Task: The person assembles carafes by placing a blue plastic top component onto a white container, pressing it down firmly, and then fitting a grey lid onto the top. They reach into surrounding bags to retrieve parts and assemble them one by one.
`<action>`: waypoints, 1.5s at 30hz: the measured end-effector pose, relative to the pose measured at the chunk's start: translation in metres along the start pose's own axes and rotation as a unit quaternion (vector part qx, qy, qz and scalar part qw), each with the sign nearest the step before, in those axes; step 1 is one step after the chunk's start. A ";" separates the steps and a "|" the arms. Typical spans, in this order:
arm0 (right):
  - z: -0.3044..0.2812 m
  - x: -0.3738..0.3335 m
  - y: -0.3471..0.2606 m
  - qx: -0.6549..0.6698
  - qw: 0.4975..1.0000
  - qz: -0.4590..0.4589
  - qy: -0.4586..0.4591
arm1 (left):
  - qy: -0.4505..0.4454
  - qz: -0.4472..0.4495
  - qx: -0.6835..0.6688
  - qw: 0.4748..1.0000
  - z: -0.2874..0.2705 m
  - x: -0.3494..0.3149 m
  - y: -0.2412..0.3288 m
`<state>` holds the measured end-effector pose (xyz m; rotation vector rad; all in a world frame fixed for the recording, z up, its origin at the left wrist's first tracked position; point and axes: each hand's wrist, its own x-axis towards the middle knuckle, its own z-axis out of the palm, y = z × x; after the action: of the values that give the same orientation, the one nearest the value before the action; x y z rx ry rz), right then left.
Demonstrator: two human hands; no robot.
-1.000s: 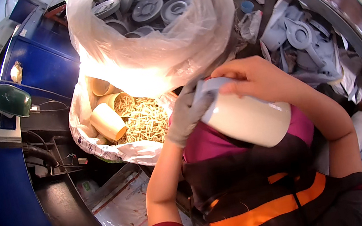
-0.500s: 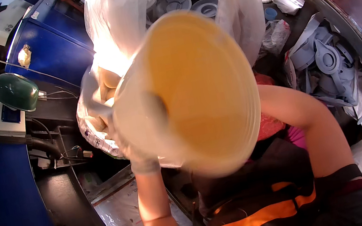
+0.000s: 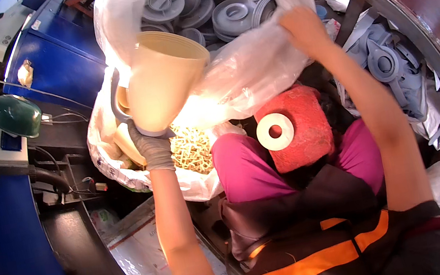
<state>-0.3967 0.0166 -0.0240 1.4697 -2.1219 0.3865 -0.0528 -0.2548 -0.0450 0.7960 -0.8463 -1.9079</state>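
Uncovered cream pitcher, grey handle fitted, is gripped by left hand; grey lids are bagged. Plastic bag is touched by right hand, finger closure unclear.

Left: one gloved hand, one handheld cream pitcher. Right: one bare hand. Middle: one red block, one white ring. Far: at least six grey lids.

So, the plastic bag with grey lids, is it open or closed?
Open: grey lids show through the mouth of the plastic bag, the right hand at its rim.
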 end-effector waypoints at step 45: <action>-0.124 -0.069 -0.165 0.595 0.796 0.105 0.026 | -0.032 -0.104 -0.125 0.986 -0.018 -0.147 -0.029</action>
<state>-0.1934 0.0726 0.0290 1.6985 -1.9933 2.1045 0.0082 -0.1164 -0.0499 0.6935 -0.5640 -2.1817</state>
